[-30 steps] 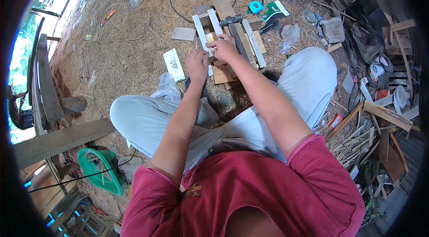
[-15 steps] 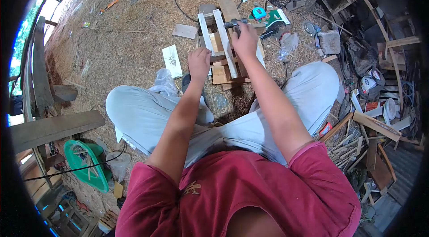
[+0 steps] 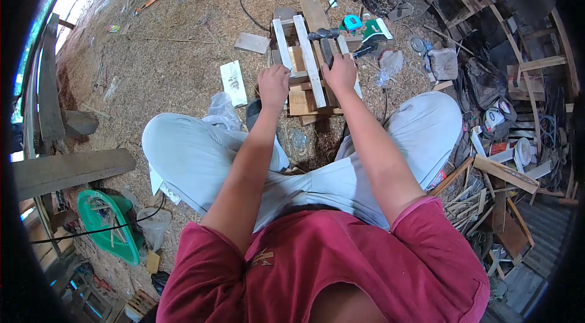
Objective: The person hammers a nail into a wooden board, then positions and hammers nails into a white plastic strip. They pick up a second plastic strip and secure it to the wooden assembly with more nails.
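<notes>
My right hand [image 3: 340, 74] is closed around the dark handle of a hammer [image 3: 323, 34], whose head points away from me. The hammer lies over the right side of a small wooden frame, close to a pale wood strip [image 3: 309, 61]. At the near end of a second pale strip [image 3: 281, 42], my left hand [image 3: 273, 84] has its fingers pressed together. What they pinch, if anything, is hidden. Beneath the strips are wooden blocks [image 3: 301, 102] and a longer board [image 3: 314, 13].
Right of the frame lie a turquoise tape measure [image 3: 352, 22] and a green-and-white packet [image 3: 376, 29]. On the left are a white board [image 3: 233, 83], a clear plastic bag [image 3: 223, 111] and a green basket [image 3: 85, 216]. Scrap wood [image 3: 506, 173] is heaped at right.
My right hand has moved back toward me, from near the hammer's head to lower on its handle. My left hand stays at the strip's near end.
</notes>
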Demonstrator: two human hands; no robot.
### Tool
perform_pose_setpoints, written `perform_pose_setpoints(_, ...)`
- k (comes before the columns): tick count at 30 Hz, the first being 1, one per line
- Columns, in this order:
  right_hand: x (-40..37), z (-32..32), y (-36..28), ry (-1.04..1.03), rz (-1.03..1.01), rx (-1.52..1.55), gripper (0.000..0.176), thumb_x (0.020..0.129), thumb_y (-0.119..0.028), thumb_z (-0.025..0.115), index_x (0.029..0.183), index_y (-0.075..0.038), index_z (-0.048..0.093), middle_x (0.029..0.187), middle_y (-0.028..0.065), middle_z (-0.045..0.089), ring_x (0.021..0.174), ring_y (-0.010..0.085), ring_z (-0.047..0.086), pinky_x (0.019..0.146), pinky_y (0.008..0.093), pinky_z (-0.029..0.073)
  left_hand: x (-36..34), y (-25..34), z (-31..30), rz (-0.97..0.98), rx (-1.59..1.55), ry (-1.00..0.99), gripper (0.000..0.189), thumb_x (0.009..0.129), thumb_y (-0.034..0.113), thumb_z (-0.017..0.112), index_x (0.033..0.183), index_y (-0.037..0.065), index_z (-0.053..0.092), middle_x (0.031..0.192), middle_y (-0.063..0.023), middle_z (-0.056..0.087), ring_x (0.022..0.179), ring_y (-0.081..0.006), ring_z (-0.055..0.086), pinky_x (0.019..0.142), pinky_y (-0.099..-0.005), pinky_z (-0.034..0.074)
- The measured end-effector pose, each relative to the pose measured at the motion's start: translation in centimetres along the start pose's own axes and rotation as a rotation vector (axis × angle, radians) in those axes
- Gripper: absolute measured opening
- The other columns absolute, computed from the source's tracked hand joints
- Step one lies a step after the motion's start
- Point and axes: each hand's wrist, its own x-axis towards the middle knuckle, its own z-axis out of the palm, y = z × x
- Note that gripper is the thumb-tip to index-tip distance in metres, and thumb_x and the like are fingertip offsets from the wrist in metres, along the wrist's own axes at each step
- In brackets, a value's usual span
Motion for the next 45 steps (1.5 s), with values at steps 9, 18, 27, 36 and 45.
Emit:
perform_pose_setpoints(9,1.1,-1.6,-1.2,-0.131,0.243,0.162,0.032,0.095,-0.027,0.066,0.107,0.003,0.064,0.103,0.0282,0.072,0.099,0.0460,0.072,0.089,0.0548,0.057,-0.3,-0.2,0.2,-0.023,0.002,0.001,0.006,0.089,0.013,0.071,0.093,0.010,0.070,0.098,-0.0073,0.069,0.094,-0.0321,0.064,0.092,-0.0474,0.045)
perform_pose_setpoints(18,1.0,-1.9,-2.6,-0.165,0.369,0.878,0.048,0.100,-0.040,0.065,0.114,0.006,0.063,0.093,0.0211,0.075,0.084,0.0369,0.072,0.080,0.0477,0.056,-0.5,-0.2,0.1,-0.023,-0.030,0.053,0.005,0.089,0.012,0.071,0.093,0.009,0.069,0.099,-0.0075,0.069,0.093,-0.0324,0.063,0.092,-0.0475,0.046)
perform_pose_setpoints(27,-7.4,-9.1,-6.4,-0.281,0.204,0.763,0.045,0.104,-0.042,0.061,0.104,0.003,0.064,0.082,0.0219,0.069,0.076,0.0368,0.067,0.074,0.0451,0.052,-0.9,-0.1,0.3,-0.086,-0.024,0.041,0.008,0.089,0.009,0.069,0.097,0.009,0.071,0.104,-0.0070,0.069,0.101,-0.0321,0.065,0.103,-0.0505,0.044)
perform_pose_setpoints(36,-9.9,-7.3,-7.3,-0.237,0.102,0.561,0.044,0.104,-0.042,0.061,0.103,0.001,0.063,0.079,0.0267,0.066,0.077,0.0462,0.066,0.070,0.0503,0.050,-1.1,-0.6,0.2,-0.141,-0.024,-0.046,0.015,0.088,0.007,0.065,0.102,0.007,0.069,0.118,-0.0111,0.071,0.113,-0.0326,0.065,0.112,-0.0588,0.037)
perform_pose_setpoints(45,-10.6,-5.9,-6.9,-0.206,0.059,0.620,0.040,0.104,-0.040,0.061,0.102,0.000,0.061,0.081,0.0285,0.067,0.082,0.0510,0.065,0.072,0.0542,0.050,-1.7,-0.9,0.6,-0.149,0.000,-0.067,0.018,0.087,0.007,0.066,0.105,0.007,0.068,0.121,-0.0122,0.071,0.117,-0.0321,0.065,0.117,-0.0625,0.032)
